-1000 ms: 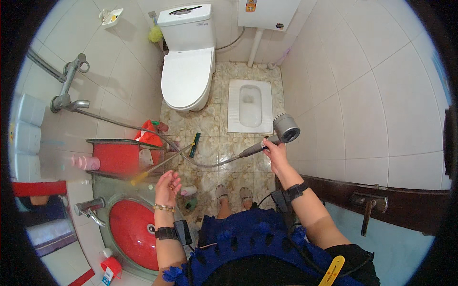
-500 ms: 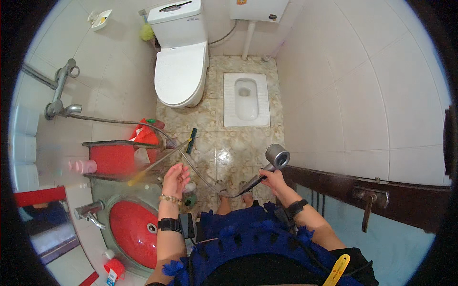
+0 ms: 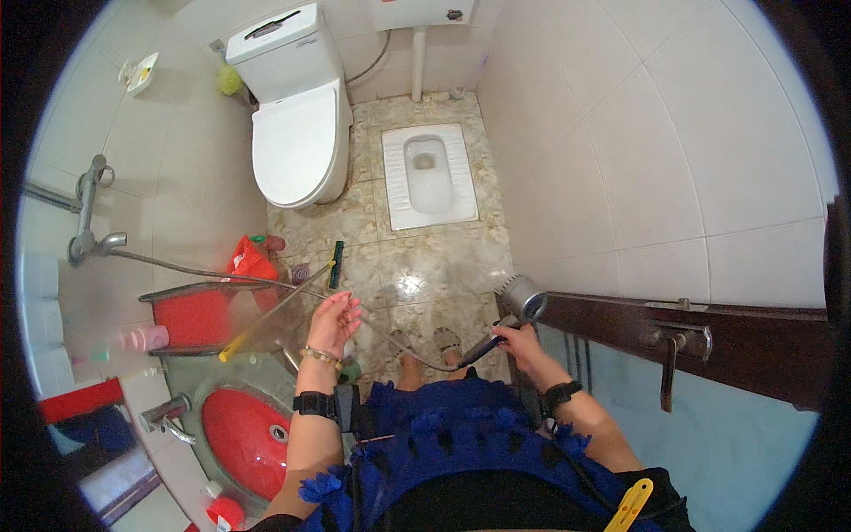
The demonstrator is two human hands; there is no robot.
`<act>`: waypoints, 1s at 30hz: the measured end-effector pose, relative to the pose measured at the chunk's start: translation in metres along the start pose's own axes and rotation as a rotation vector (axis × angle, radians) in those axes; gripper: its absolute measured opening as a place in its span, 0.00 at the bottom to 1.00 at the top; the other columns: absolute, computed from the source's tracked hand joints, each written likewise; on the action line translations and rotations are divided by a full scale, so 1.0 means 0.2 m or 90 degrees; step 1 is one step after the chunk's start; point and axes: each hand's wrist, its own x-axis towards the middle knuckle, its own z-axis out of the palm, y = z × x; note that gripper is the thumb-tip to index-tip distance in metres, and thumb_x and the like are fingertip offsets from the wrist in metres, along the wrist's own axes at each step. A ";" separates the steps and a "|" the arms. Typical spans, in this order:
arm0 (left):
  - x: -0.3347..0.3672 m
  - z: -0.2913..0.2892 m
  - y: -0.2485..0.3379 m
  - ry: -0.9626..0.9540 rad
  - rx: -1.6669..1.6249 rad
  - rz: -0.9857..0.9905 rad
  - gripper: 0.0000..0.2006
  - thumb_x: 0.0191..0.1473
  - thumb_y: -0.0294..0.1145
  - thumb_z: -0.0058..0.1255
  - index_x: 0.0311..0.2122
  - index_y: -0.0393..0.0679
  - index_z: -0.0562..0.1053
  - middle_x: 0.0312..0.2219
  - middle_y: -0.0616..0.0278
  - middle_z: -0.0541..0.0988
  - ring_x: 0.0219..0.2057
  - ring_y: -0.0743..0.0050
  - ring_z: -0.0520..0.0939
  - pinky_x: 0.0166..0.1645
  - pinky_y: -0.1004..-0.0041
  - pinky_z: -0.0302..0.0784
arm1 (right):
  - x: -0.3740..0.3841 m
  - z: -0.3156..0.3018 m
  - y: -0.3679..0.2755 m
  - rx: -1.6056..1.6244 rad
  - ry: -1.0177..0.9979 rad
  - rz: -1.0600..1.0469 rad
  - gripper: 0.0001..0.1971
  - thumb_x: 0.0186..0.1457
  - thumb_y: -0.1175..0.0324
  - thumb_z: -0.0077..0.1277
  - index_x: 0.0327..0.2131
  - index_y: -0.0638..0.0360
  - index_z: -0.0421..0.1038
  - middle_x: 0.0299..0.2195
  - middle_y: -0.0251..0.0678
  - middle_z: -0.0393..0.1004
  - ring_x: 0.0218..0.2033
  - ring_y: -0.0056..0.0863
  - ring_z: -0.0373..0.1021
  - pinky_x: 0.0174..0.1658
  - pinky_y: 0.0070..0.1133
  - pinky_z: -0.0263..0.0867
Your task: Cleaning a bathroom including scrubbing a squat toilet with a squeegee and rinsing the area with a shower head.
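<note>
My right hand [image 3: 525, 348] is wrapped round the dark handle of a grey shower head [image 3: 523, 298], whose round face points up and away from me. From its lower end a flexible metal hose [image 3: 399, 344] sags across the floor toward my left side and up to the wall tap [image 3: 89, 208]. My left hand [image 3: 335, 324] hovers with loosely curled, parted fingers where the hose crosses. The hose is hidden there, so any touch is unclear. A squeegee [image 3: 282, 306] with a yellow handle end and dark green blade leans just beyond that hand.
At the left stands a red basin [image 3: 244, 443] with a tap [image 3: 167, 412], beside a red shelf [image 3: 208, 317]. Ahead are a white toilet [image 3: 297, 146] and a squat pan [image 3: 432, 177]. A dark-framed door [image 3: 620, 332] with a handle is at my right.
My view has turned, shifting the fixtures leftward. The shower head has moved right and slightly lower with my right hand. My left hand has come up to where the hose passes.
</note>
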 end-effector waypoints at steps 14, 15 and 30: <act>0.05 0.13 -0.05 -0.030 0.043 -0.018 0.08 0.51 0.31 0.42 0.37 0.46 0.67 0.29 0.66 0.73 0.27 0.78 0.74 0.32 0.78 0.70 | -0.06 -0.04 -0.09 0.210 0.179 -0.136 0.15 0.41 0.71 0.55 0.34 0.61 0.63 0.30 0.33 0.67 0.30 0.21 0.65 0.31 0.20 0.61; 0.04 0.14 -0.06 -0.025 0.049 -0.019 0.08 0.51 0.31 0.42 0.37 0.46 0.67 0.30 0.66 0.74 0.27 0.78 0.74 0.32 0.78 0.70 | -0.08 -0.03 -0.14 0.210 0.153 -0.199 0.14 0.41 0.70 0.55 0.33 0.62 0.64 0.29 0.32 0.68 0.29 0.20 0.65 0.30 0.18 0.61; -0.01 0.05 -0.06 -0.009 0.019 0.005 0.10 0.50 0.31 0.41 0.39 0.45 0.65 0.31 0.65 0.73 0.30 0.76 0.73 0.34 0.75 0.70 | -0.04 0.18 -0.51 0.147 -0.005 -0.292 0.18 0.44 0.69 0.53 0.39 0.60 0.60 0.32 0.32 0.67 0.34 0.20 0.65 0.39 0.20 0.61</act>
